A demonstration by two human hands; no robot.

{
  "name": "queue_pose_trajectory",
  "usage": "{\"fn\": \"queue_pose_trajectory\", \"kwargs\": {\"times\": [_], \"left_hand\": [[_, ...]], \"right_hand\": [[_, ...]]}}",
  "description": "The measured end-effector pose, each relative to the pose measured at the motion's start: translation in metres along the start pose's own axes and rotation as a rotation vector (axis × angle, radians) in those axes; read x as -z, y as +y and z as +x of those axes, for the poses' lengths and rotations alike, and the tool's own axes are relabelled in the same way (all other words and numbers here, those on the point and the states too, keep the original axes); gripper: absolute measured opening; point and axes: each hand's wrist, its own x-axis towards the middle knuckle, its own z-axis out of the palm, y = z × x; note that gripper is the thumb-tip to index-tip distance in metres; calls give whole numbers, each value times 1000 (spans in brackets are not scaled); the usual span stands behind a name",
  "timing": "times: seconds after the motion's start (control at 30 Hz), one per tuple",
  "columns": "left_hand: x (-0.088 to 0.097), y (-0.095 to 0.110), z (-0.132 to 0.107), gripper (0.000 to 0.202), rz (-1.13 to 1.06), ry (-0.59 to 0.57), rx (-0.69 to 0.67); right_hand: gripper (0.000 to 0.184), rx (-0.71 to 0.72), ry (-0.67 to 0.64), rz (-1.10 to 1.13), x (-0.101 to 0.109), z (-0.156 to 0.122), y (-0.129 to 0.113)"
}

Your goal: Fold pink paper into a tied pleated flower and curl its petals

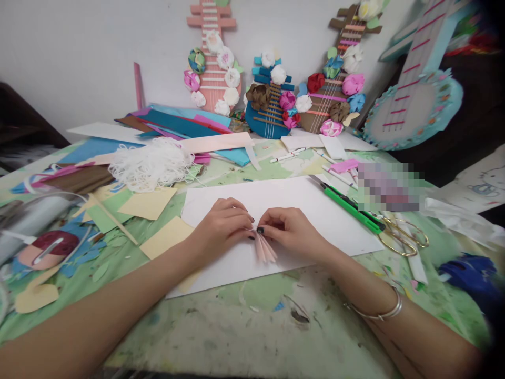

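Note:
Over a white paper sheet (pixel 339 231) my two hands meet, fingertips close together. A small pleated pink paper fan (pixel 265 249) hangs at their tips, its folds spread downward. My right hand (pixel 290 229) pinches the gathered top of the fan between thumb and fingers. My left hand (pixel 226 223) is closed beside it, with a short bit of white string (pixel 249 229) showing at its fingertips. The exact wrap of the string round the fan is hidden by the fingers.
A tangled heap of white string (pixel 152 164) and cream paper squares (pixel 148 202) lie left. Right are a green utility knife (pixel 351 208) and gold-handled scissors (pixel 400 237). Paper lutes with crumpled flowers, including a blue one (pixel 268 118), lean on the wall.

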Motion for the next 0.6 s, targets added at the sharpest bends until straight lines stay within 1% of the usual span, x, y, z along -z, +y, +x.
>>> {"fn": "queue_pose_trajectory", "kwargs": {"times": [0.13,0.23,0.27,0.33,0.43,0.53,0.6], "left_hand": [[3,0,1,8,32,61,-35],[5,5,2,11,54,125,-3],[6,7,2,12,29,126,14],[6,11,3,13,-77,82,54],[5,15,4,13,-232,15,144],[5,18,5,13,-305,8,247],[5,18,5,13,-340,5,285]], "right_hand": [[10,-15,-3,68,1,0,1],[9,-23,-8,101,2,1,1],[9,-24,-8,102,2,1,1],[8,-23,5,80,1,1,1],[7,5,61,26,0,1,1],[7,46,93,62,-3,1,1],[6,57,94,108,-5,1,3]]}}
